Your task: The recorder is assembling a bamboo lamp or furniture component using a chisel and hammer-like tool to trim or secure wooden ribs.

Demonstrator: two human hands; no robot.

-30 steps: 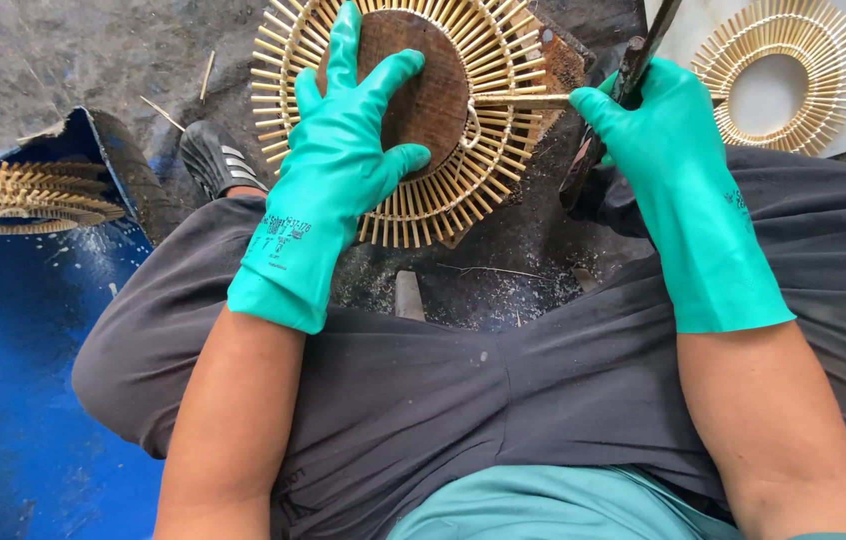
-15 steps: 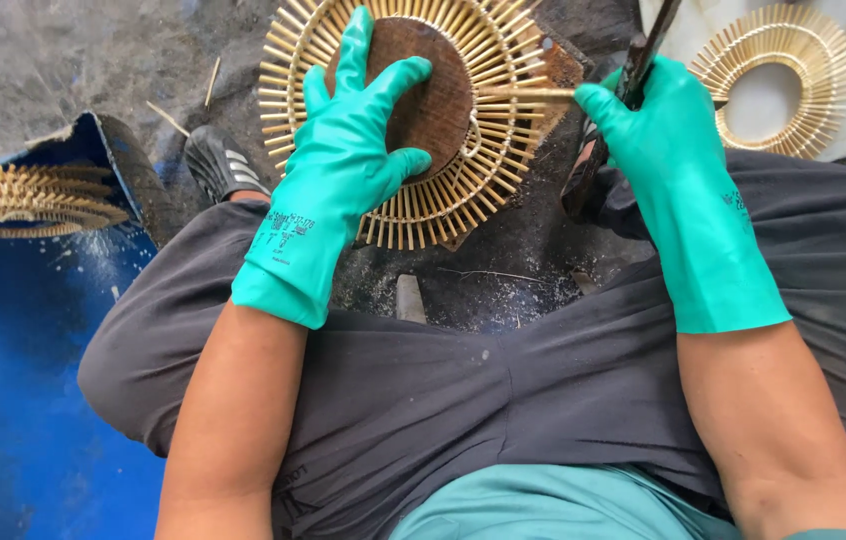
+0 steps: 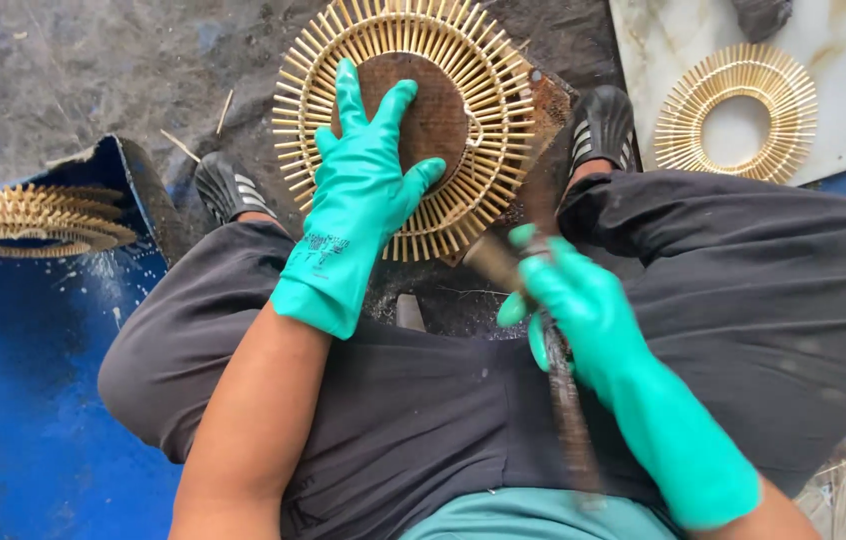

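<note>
the blue sheet (image 3: pixel 33 400) covers the ground at the left edge, with a stack of finished rings (image 3: pixel 28 220) lying on it. between the person's feet a bamboo sunburst ring (image 3: pixel 408 130) lies flat on a dark block (image 3: pixel 543 110), and a second ring (image 3: pixel 738 110) rests on a pale board (image 3: pixel 843 60) in the upper right corner. the left hand (image 3: pixel 363 190), in a green glove, lies on the brown disc (image 3: pixel 433 115) at the ring's middle, fingers spread apart and flat, pinning it. the right hand (image 3: pixel 578 300), gloved too, has its fingers closed around a long dark tool (image 3: pixel 563 400), blurred with motion, just off the ring's lower right rim. to do this well, i would judge, keep the left palm pressing firmly so the ring cannot turn, and bring the tool down clear of those spread fingers.
</note>
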